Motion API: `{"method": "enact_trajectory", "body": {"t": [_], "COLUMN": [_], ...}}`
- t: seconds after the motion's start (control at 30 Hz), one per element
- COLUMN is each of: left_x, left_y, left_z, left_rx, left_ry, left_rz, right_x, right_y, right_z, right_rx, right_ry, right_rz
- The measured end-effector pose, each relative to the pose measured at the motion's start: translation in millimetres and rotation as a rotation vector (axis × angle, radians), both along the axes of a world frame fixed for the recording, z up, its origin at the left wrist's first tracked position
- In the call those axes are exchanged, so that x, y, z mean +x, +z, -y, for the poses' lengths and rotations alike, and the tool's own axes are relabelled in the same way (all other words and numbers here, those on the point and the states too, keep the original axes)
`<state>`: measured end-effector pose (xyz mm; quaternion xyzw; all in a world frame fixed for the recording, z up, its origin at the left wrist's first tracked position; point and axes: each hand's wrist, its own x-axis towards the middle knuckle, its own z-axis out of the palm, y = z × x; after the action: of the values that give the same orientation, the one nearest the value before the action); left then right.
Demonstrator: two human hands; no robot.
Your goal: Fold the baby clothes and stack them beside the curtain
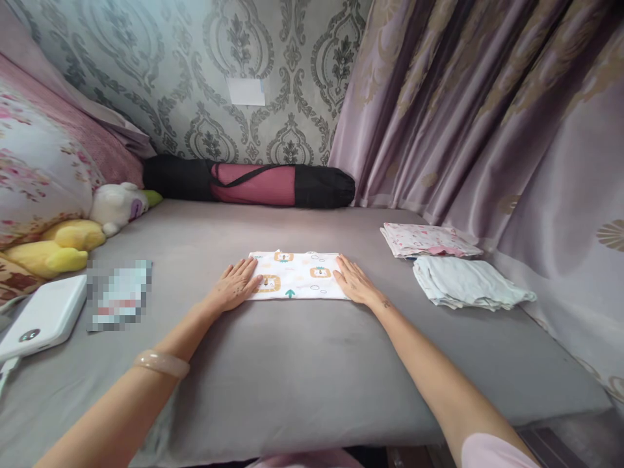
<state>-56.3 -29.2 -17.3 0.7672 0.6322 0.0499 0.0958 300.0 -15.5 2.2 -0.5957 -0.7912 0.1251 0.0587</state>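
Note:
A white cloth (297,276) printed with orange lion faces and small green motifs lies folded into a flat rectangle in front of me. My left hand (237,284) rests flat on its left end, fingers stretched out. On the opposite end lies my right hand (355,279), also flat, with its fingers extended over the cloth's edge. Neither hand grips the fabric. A pale bangle (162,363) circles my left forearm.
Two folded stacks sit at the right: pink-patterned cloth (429,240) and pale cloth (470,283). A white power bank (46,315), a blurred packet (121,296) and plush toys (117,205) are at the left. Against the wall lies a long black-and-pink bag (253,184).

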Motion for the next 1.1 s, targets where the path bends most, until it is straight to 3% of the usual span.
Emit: {"method": "enact_trajectory", "body": {"t": [0.17,0.33,0.47,0.63,0.77,0.97,1.1], "left_x": [33,59,51,36,24,6,3], "left_y": [17.2,16.1,6.4,1.4,-4.3,-13.2,-13.9], "left_z": [1,9,14,18,19,16,13], "left_rx": [0.127,0.126,0.076,0.087,0.148,0.201,0.279], "left_ry": [0.032,-0.052,-0.002,0.007,0.038,0.042,0.068], "left_rz": [-0.020,0.021,0.072,0.139,0.174,0.249,0.338], "right_x": [-21,-42,-38,-51,-79,-88,-89], "right_y": [9.0,-10.3,-17.5,7.7,12.9,-4.9,14.4], "right_z": [-1,-4,-7,-8,-5,-4,-9], "right_rx": [0.168,0.180,0.156,0.100,0.204,0.065,-0.053], "right_ry": [-0.037,0.055,0.080,0.055,0.186,0.250,0.250], "right_rz": [-0.012,0.026,0.062,0.106,0.036,0.028,0.055]}}
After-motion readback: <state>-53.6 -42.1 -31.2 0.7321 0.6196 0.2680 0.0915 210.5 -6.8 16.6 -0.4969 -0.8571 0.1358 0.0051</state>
